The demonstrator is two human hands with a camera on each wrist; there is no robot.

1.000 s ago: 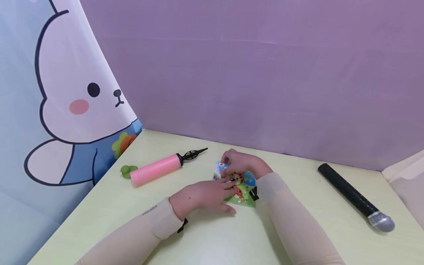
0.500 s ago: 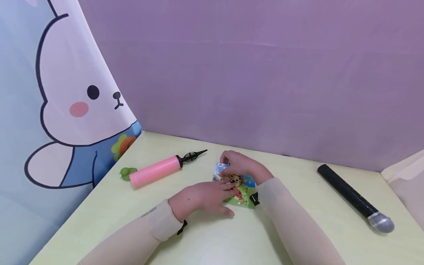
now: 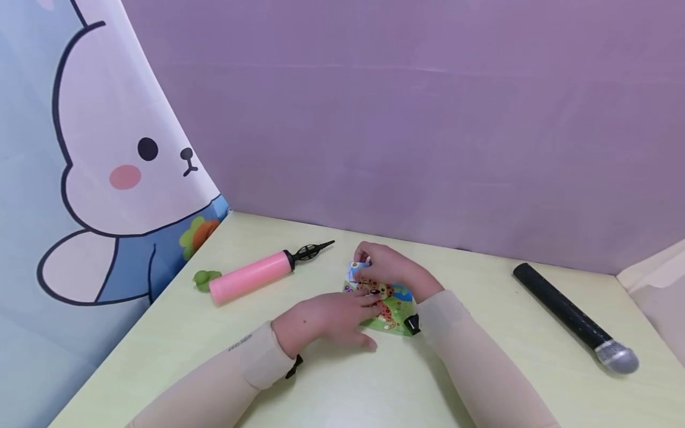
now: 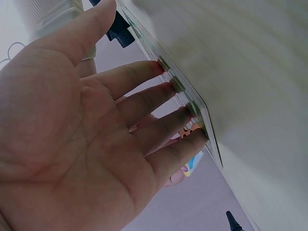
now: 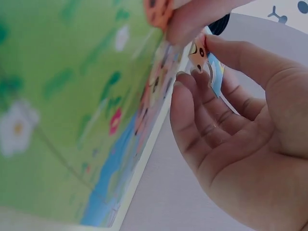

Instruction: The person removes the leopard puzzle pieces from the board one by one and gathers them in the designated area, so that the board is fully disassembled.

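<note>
A jigsaw puzzle (image 3: 393, 326) with a spotted leopard on green grass lies on the table in the head view. My left hand (image 3: 339, 321) rests on it, fingers spread and nearly straight; the left wrist view shows those fingertips (image 4: 198, 132) pressing at the puzzle's surface. At the far left corner, my right hand (image 3: 382, 263) bends over a blue puzzle piece (image 5: 215, 74). Its thumb and fingers pinch that piece, which stands tilted up in the right wrist view. The right hand partly covers the upper part of the picture.
A pink balloon pump (image 3: 251, 277) with a black nozzle lies to the left, a small green object (image 3: 206, 280) at its end. On the right lies a black microphone (image 3: 572, 318) with a silver head. A purple backdrop (image 3: 407, 131) rises behind the table (image 3: 332, 392).
The right hand has shifted slightly left, and the blue corner piece now looks more tilted than before. The left hand has stayed nearly still on the puzzle.
</note>
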